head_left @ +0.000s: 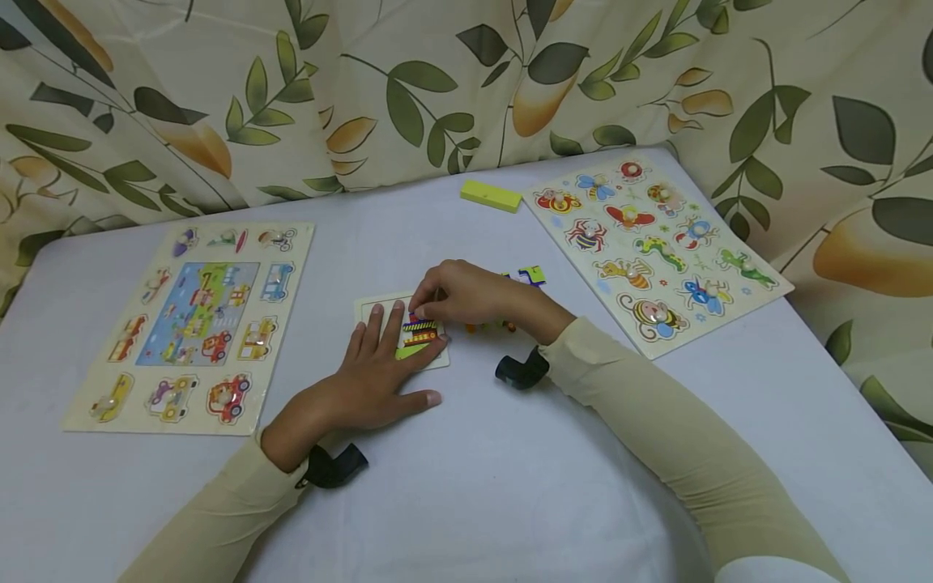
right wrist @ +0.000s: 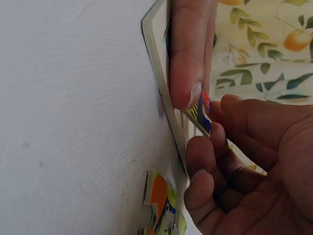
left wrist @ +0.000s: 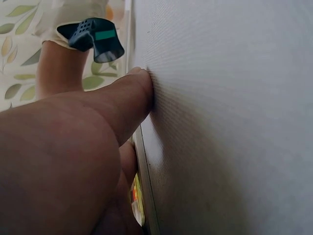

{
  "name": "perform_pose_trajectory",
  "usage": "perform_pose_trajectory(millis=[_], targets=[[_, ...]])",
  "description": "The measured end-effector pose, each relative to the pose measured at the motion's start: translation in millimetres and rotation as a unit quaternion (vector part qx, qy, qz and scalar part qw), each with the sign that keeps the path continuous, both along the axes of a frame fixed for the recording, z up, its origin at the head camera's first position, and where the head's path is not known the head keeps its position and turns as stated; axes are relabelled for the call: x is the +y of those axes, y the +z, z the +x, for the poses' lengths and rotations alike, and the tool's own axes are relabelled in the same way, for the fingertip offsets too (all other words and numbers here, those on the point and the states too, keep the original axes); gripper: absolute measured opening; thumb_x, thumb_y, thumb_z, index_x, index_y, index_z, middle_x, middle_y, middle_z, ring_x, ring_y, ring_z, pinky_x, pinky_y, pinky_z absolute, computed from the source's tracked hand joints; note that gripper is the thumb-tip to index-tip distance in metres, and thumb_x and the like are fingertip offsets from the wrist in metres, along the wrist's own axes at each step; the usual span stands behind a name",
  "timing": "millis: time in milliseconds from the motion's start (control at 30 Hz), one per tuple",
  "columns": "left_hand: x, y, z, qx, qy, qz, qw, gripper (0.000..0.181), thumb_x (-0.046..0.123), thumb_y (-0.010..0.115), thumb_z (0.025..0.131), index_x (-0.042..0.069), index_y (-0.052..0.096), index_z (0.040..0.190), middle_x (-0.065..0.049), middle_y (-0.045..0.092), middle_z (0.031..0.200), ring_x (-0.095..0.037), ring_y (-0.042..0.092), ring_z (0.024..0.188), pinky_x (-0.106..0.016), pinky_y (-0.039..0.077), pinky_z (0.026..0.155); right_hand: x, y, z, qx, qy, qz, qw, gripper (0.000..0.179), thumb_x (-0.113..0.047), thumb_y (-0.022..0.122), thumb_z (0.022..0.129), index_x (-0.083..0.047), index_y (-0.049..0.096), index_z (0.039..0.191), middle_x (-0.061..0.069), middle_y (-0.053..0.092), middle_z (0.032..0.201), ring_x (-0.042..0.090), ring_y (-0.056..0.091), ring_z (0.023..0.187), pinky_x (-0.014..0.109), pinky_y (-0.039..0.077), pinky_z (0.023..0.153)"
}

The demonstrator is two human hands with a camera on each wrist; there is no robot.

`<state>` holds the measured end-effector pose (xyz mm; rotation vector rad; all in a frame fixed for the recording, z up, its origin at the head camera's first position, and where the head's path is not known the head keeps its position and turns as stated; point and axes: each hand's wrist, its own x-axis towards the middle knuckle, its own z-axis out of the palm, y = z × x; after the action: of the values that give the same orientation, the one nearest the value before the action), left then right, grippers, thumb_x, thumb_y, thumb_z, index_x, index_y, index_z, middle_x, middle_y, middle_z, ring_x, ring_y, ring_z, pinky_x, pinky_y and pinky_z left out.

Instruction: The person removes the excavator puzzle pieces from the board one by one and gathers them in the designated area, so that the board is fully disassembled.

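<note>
A small white puzzle board [head_left: 366,309] lies at the middle of the table, partly covered by both hands. My left hand [head_left: 372,380] lies spread across it with straight fingers; its thumb rests on the tablecloth beside the board. Over the board's upper part, my right hand [head_left: 470,291] pinches a colourful puzzle piece [right wrist: 199,116]. In the right wrist view that piece stands tilted up, next to a left fingertip. Striped and green pieces [head_left: 419,334] show on the board between the hands. Loose puzzle pieces [head_left: 532,276] lie partly hidden behind the right wrist.
On the left lies a vehicle peg puzzle [head_left: 207,374]. An insect puzzle board [head_left: 649,267] lies at the right back, with a yellow-green block [head_left: 491,196] near its corner. Behind the white-covered table [head_left: 525,486] hangs a leaf-patterned curtain [head_left: 408,48].
</note>
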<state>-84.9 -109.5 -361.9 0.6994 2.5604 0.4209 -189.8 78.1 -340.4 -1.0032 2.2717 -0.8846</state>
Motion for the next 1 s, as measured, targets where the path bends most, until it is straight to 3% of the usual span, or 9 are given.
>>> perform_pose_trajectory(millis=[400,1000], targets=[[0.4,-1.2,-0.2,0.0,0.001,0.001,1.0,0.071,0.056,0.054,0.094,0.032,0.027,0.154,-0.018,-0.022,0.157,-0.039,-0.03,0.138,-0.061,-0.011,0.108,-4.3,-5.0,1.5,-0.003,-0.017,-0.021,0.9996,0.005,-0.01,0.067,0.093,-0.008,0.072,0.093,0.0,0.067,0.09,0.014,0.057,0.084,0.027,0.047,0.08],[0.0,0.6,0.6,0.003,0.003,0.004,1.0,0.07,0.055,0.055,0.094,0.032,0.028,0.154,-0.019,-0.021,0.158,-0.04,-0.029,0.139,-0.061,-0.01,0.109,-7.5,-2.9,3.7,-0.017,-0.033,-0.025,0.999,0.008,-0.007,0.064,0.095,-0.006,0.072,0.092,0.001,0.068,0.085,0.014,0.055,0.08,0.026,0.045,0.076]])
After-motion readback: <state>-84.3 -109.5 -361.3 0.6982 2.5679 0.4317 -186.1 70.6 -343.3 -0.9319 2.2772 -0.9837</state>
